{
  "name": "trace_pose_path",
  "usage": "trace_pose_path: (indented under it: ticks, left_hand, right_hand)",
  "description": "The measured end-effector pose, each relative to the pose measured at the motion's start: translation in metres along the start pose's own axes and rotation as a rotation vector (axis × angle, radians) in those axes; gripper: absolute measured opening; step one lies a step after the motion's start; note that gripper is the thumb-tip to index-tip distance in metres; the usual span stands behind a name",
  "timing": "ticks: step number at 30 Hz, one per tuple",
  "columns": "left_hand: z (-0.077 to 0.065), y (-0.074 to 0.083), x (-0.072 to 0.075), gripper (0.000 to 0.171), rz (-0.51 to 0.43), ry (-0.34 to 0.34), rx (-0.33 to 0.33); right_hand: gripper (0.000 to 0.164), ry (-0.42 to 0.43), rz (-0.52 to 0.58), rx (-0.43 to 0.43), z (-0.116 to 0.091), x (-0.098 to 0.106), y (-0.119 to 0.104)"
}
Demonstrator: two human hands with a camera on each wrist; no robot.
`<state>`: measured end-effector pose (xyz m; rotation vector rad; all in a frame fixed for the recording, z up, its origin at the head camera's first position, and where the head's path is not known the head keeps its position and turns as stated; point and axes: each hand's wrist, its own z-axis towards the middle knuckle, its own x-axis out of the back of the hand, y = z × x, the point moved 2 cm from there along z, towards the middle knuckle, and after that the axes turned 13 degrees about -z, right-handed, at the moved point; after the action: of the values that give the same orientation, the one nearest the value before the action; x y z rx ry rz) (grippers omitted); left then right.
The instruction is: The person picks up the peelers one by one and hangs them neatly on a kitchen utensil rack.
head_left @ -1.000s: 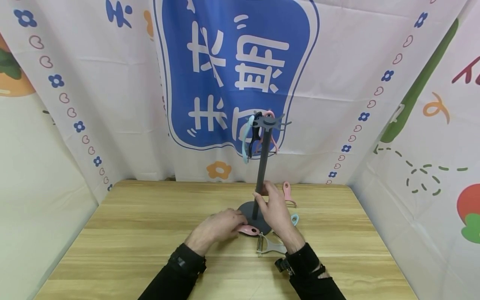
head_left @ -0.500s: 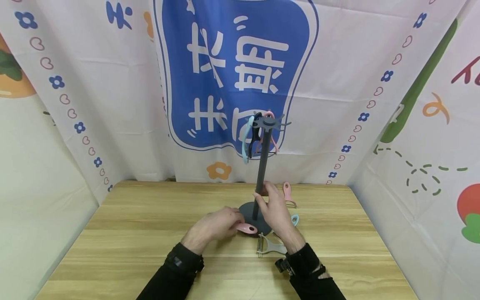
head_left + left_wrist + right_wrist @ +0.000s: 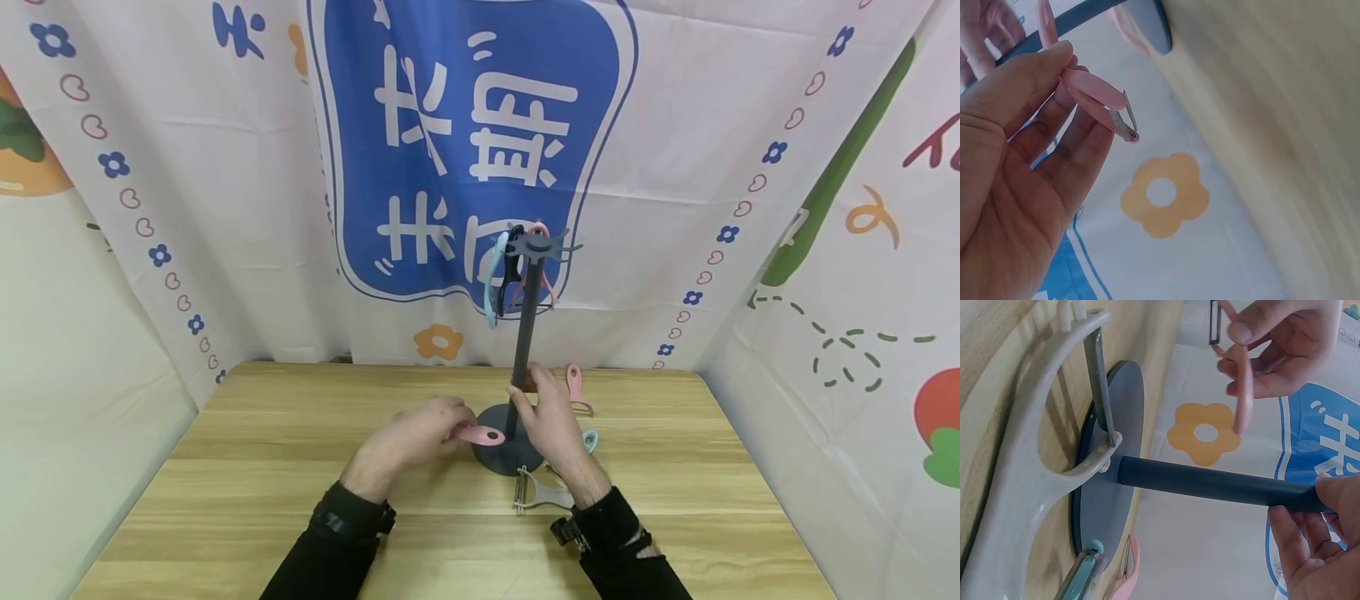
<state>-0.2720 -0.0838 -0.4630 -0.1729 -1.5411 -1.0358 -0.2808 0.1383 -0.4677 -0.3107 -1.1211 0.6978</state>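
My left hand [image 3: 423, 429] pinches a pink peeler [image 3: 480, 435], holding it up left of the dark stand's post; its metal blade shows in the left wrist view beyond the fingertips [image 3: 1060, 53]. The handle with its hole points right, over the round base [image 3: 510, 461]. My right hand [image 3: 551, 417] grips the stand's dark post [image 3: 1210, 481] low down, thumb on one side and fingers on the other. From the hooked top [image 3: 538, 243] hang a light blue peeler [image 3: 491, 279], a black peeler [image 3: 510, 279] and a pink peeler [image 3: 551, 287].
A white peeler [image 3: 546, 495] lies on the wooden table [image 3: 300, 467] in front of the base. Near my right wrist lies a light blue peeler [image 3: 590, 439], partly hidden. Another pink peeler [image 3: 575, 385] lies toward the back edge, close to the printed curtain [image 3: 262, 292].
My left hand has lifted the pink peeler from beside the base's front edge and moved it up and slightly left. My right hand stays on the post.
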Motion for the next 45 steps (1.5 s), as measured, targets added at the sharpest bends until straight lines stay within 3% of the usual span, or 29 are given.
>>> trace_pose_path:
  ticks: [14,19,32,45]
  left_hand:
    - [-0.012,0.009,0.029,0.027,0.008,0.087,-0.037]
    - [-0.016,0.013,0.039,0.028,0.005,0.126,-0.078]
    - [-0.024,0.023,0.061,0.034,-0.020,0.310,-0.202]
    - [-0.030,0.034,0.077,0.039,-0.059,0.478,-0.219]
  right_hand:
    - [0.026,0.006,0.000,-0.003,0.000,0.000,-0.001]
    - [0.024,0.007,-0.005,-0.002,0.000,0.001,-0.001]
    - [0.026,-0.001,0.003,0.003,0.000,0.001,0.000]
    - [0.027,-0.014,0.023,-0.014,0.000,0.001,-0.001]
